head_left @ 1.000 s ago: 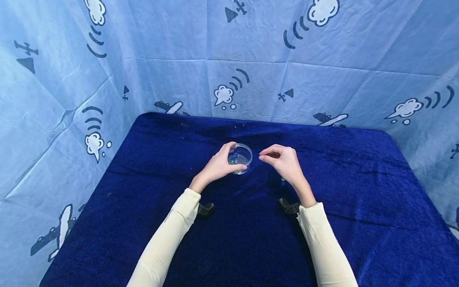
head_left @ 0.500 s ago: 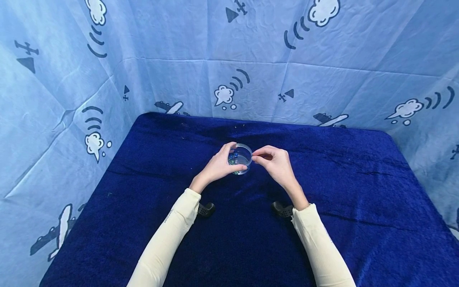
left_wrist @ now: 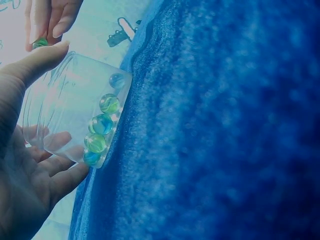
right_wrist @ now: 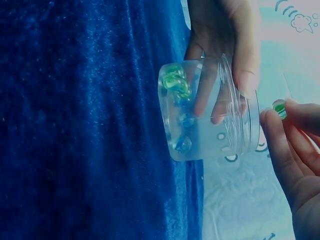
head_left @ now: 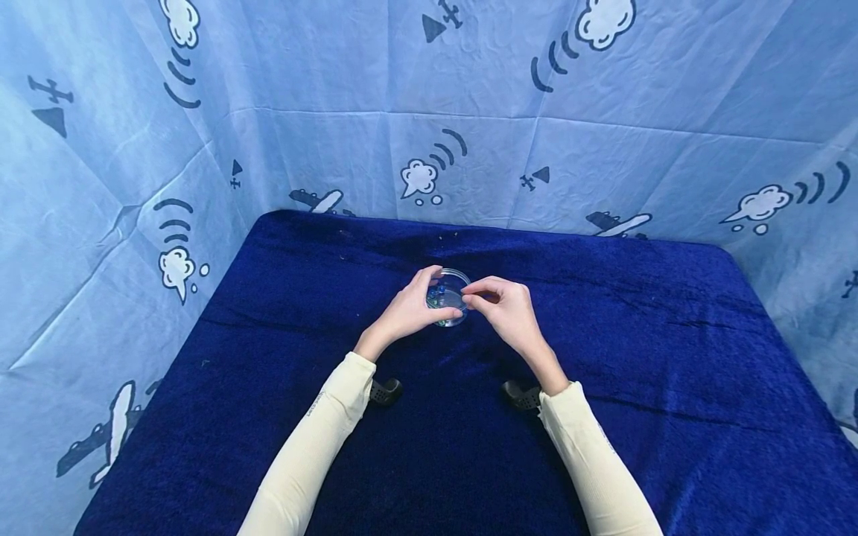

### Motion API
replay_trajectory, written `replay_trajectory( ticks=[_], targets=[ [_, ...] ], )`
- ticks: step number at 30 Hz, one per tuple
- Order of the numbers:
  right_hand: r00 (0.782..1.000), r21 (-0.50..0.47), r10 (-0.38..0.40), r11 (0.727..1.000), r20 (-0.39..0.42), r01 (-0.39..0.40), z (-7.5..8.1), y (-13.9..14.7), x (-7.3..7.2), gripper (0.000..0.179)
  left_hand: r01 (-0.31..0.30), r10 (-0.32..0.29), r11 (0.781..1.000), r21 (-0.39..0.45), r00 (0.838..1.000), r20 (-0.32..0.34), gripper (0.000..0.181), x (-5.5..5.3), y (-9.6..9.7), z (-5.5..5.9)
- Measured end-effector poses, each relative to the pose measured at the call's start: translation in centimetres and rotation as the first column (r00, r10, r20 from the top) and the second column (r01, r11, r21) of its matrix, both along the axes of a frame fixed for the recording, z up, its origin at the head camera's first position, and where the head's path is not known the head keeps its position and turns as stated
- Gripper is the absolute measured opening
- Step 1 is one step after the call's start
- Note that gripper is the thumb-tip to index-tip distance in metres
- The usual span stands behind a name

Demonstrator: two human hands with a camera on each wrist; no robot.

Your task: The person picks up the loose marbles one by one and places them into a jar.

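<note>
My left hand (head_left: 405, 307) grips a clear plastic jar (head_left: 447, 296) round its side, thumb on the near edge. The jar's open mouth faces up. Several blue and green glass marbles (left_wrist: 100, 124) lie on the jar's bottom, as the left wrist view shows. My right hand (head_left: 506, 309) pinches one green marble (right_wrist: 280, 109) between thumb and fingers, right at the jar's rim. In the head view the fingertips hide that marble.
Dark blue velvet cloth (head_left: 429, 461) covers the table. Black wrist mounts (head_left: 386, 391) sit under both forearms. Tiny specks (head_left: 456, 234) lie near the far edge. A light blue curtain (head_left: 375, 67) with printed planes and clouds surrounds the table.
My right hand has moved left, from beside the jar to its rim. My left hand and the jar have stayed still. Loose marbles seen earlier by the right wrist are now hidden.
</note>
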State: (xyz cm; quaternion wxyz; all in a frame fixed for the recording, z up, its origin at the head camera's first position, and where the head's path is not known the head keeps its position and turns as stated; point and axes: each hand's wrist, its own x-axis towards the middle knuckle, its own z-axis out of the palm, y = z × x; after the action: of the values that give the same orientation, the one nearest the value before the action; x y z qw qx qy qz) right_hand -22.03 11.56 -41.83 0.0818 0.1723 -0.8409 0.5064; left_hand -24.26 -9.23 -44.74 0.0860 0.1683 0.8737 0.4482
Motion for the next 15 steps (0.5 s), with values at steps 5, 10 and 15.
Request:
replay_trajectory(
  ticks=[5, 10, 15],
  targets=[
    [1.0, 0.009, -0.002, 1.0, -0.03, 0.002, -0.24, -0.17, 0.02, 0.006, 0.0, 0.0, 1.0, 0.007, 1.0, 0.004, 0.093, 0.01, -0.03, -0.03],
    [0.996, 0.045, -0.019, 0.999, -0.085, 0.023, -0.71, -0.33, -0.06, 0.005, 0.002, -0.002, 1.0, 0.007, 1.0, 0.003, 0.094, 0.01, -0.05, 0.0],
    [0.991, 0.074, -0.028, 0.997, -0.133, 0.038, -0.84, -0.48, -0.02, 0.005, 0.001, -0.002, 1.0, 0.005, 1.0, 0.009, 0.093, 0.01, -0.04, -0.03]
  ],
)
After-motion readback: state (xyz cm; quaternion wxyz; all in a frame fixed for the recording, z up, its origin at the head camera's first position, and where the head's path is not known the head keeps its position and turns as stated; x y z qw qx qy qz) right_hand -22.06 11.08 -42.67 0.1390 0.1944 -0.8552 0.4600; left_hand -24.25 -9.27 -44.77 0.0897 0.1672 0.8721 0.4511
